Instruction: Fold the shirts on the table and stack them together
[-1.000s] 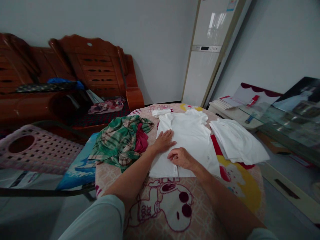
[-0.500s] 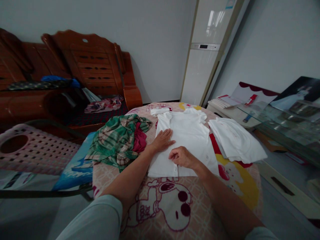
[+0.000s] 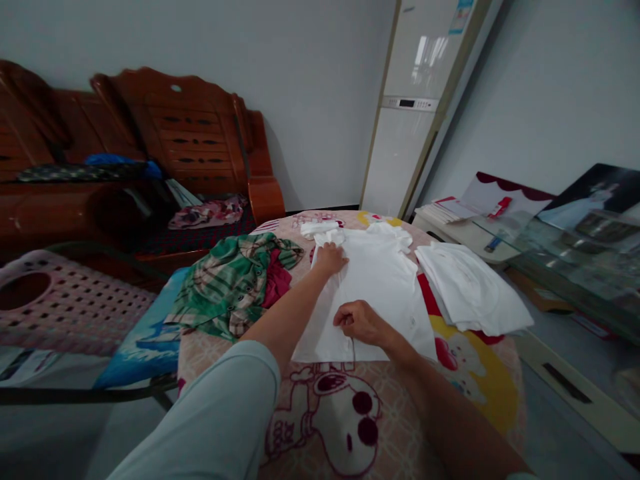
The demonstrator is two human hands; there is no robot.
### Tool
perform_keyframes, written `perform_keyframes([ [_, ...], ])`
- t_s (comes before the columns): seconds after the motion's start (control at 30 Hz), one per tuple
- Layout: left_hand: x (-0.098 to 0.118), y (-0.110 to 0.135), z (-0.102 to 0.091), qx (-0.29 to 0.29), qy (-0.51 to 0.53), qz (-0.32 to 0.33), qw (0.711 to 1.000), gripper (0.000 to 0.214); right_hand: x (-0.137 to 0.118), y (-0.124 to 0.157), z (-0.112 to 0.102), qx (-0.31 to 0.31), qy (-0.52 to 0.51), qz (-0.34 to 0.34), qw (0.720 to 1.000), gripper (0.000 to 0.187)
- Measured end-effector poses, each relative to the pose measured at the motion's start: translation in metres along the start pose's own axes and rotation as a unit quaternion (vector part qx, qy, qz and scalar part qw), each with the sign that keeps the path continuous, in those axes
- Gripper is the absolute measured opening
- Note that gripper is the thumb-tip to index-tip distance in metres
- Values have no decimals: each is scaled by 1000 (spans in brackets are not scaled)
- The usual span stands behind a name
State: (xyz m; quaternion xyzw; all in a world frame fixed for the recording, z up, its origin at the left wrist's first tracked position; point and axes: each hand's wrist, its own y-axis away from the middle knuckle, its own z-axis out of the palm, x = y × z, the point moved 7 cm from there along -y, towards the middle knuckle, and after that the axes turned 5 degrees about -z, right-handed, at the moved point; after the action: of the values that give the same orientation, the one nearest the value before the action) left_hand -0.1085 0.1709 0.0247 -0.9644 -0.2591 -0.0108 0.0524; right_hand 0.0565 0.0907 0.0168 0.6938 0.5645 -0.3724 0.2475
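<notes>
A white shirt (image 3: pixel 383 283) lies flat on a round table covered by a cartoon-printed cloth (image 3: pixel 325 427). My left hand (image 3: pixel 331 257) reaches far up the shirt's left side near the shoulder, fingers flat on the fabric. My right hand (image 3: pixel 356 321) rests lower on the shirt's middle, near the hem, with its fingers curled and pinching the fabric. A small white piece of cloth (image 3: pixel 317 228) lies just beyond the collar.
A green plaid garment with a red one (image 3: pixel 235 280) is heaped at the table's left. A stack of folded white clothes (image 3: pixel 470 293) sits at its right. A wooden sofa (image 3: pixel 150 160), a pink plastic stool (image 3: pixel 65 300), a tall white appliance (image 3: pixel 407 113) and a low glass-topped table (image 3: pixel 550 247) surround it.
My left hand has slid away from me along the shirt, from its middle up to the shoulder area. My right hand has stayed in place on the fabric.
</notes>
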Motion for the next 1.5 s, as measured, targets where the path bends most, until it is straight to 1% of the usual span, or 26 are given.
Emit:
perform_keyframes([
  [0.13,-3,-20,-2,4,22,-55,998,38,-2,0,-2,10,9,-9,1000,30],
  [0.23,0,-29,-6,34,35,-64,997,38,-2,0,-1,5,-2,-13,1000,29],
  [0.3,7,-32,-6,53,44,-48,996,41,-1,0,0,-1,-12,-9,1000,28],
  [0.33,12,-32,-4,53,50,-34,997,44,-1,0,0,-3,-15,-5,1000,28],
  [0.43,23,-30,10,25,70,4,997,53,0,0,0,-3,-22,4,1000,28],
  [0.5,26,-28,18,7,82,15,996,56,-1,1,-1,2,-28,6,1000,28],
  [0.57,25,-29,20,-2,98,21,995,58,-3,1,-3,5,-35,11,999,28],
  [0.67,22,-32,16,14,125,32,992,59,-3,2,-8,3,-47,31,998,27],
  [0.73,23,-33,15,25,124,51,991,59,-3,3,-10,-6,-53,42,998,26],
  [0.8,25,-33,19,11,111,70,991,58,-1,4,-12,-15,-51,54,997,26],
  [0.9,28,-33,25,-29,104,86,990,56,4,6,-11,-18,-37,74,996,28],
  [0.97,26,-34,21,-47,118,96,987,53,8,7,-10,-22,-35,85,996,29],
  [1.03,19,-33,10,-49,133,107,984,52,12,8,-8,-28,-47,98,994,30],
  [1.07,13,-31,3,-40,138,107,984,51,14,9,-7,-31,-56,105,992,30],
  [1.13,-4,-21,-10,1,145,90,985,52,16,9,-6,-37,-73,111,990,30],
  [1.2,-22,-2,-16,48,150,70,985,51,16,9,-4,-41,-79,109,990,31],
  [1.23,-29,10,-15,62,147,71,985,51,16,8,-4,-40,-75,105,991,31],
  [1.27,-33,24,-10,59,138,82,985,52,15,8,-4,-37,-69,98,992,30],
  [1.33,-35,48,8,9,91,111,990,54,12,6,-5,-28,-51,80,995,29],
  [1.37,-37,57,14,1,70,109,992,55,10,5,-6,-23,-42,69,996,28],
  [1.43,-39,66,21,-21,37,92,995,55,7,4,-6,-16,-29,49,998,28],
  [1.5,-36,64,19,-46,21,74,996,55,6,4,-6,-14,-20,35,999,29],
])
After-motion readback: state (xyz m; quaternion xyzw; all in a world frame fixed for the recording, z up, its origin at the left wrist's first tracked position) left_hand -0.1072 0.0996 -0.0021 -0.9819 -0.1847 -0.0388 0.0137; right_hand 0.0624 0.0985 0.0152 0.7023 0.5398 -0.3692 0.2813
